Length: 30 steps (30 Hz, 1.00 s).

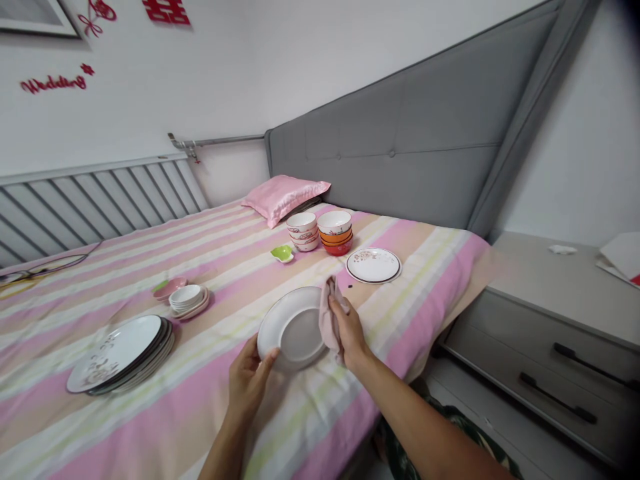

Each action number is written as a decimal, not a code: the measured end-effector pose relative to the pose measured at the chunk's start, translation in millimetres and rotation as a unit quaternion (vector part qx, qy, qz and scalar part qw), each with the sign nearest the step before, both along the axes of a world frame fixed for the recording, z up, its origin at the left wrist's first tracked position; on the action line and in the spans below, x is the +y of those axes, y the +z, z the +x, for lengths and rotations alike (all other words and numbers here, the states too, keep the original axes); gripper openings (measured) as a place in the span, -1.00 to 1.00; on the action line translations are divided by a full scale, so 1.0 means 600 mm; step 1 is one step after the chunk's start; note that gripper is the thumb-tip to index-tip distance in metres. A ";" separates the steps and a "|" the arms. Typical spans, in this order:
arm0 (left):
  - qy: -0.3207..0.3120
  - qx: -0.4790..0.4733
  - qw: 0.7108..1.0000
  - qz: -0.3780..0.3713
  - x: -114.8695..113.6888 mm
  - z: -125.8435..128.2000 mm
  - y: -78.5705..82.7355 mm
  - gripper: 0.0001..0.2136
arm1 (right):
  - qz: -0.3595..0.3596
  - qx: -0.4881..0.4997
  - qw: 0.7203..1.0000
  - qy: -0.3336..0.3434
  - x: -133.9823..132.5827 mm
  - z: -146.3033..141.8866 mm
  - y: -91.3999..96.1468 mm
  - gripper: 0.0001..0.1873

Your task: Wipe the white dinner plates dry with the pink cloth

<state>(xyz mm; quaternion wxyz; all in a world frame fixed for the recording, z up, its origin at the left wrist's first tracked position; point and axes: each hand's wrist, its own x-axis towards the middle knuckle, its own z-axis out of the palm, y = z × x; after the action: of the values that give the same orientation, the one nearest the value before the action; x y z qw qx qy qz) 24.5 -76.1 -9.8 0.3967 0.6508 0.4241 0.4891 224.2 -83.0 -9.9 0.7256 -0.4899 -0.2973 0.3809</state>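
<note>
A white plate (287, 313) is tilted above the striped bedsheet, its ringed underside facing me. My left hand (250, 373) grips the plate's lower left rim, thumb on the near face and fingers behind. Bunched in my right hand (347, 330) is a pale pink cloth (330, 317), pressed against the plate's right rim. Just beyond the right hand, a small stack of flower-patterned plates (374, 265) lies on the bed. To the left sits a taller stack of plates (123, 353), its top one white with a floral print.
Stacked bowls (335, 223), more stacked bowls (302, 223) and a green leaf-shaped dish (283, 253) stand farther back. Small white bowls (187, 297) rest in a pink dish at left. A pink pillow (285, 193) lies by the grey headboard (400, 127). A nightstand (545, 280) borders the bed's right side.
</note>
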 end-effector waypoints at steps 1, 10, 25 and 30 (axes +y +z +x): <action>0.022 -0.004 1.000 0.004 -0.001 -0.001 0.002 -0.54 | 0.000 -0.006 1.000 0.012 -0.001 -0.002 0.000 -0.50; 0.065 0.025 0.997 0.021 -0.002 -0.008 -0.003 -0.43 | 0.016 -0.144 0.989 0.035 -0.016 -0.005 0.013 -0.68; 0.003 0.095 0.993 0.067 -0.018 0.006 0.008 -0.63 | 0.162 -0.495 0.853 -0.032 -0.048 -0.032 0.072 -0.59; 0.005 0.079 0.996 0.028 -0.011 0.001 -0.005 -0.60 | 0.193 -0.587 0.786 0.013 -0.057 -0.049 0.079 -0.46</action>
<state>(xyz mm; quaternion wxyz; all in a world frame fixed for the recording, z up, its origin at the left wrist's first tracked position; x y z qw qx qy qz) 24.9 -82.8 -12.6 0.3408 0.6964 0.4433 0.4499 194.8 -117.4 37.4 0.4860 -0.4646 -0.7393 -0.0360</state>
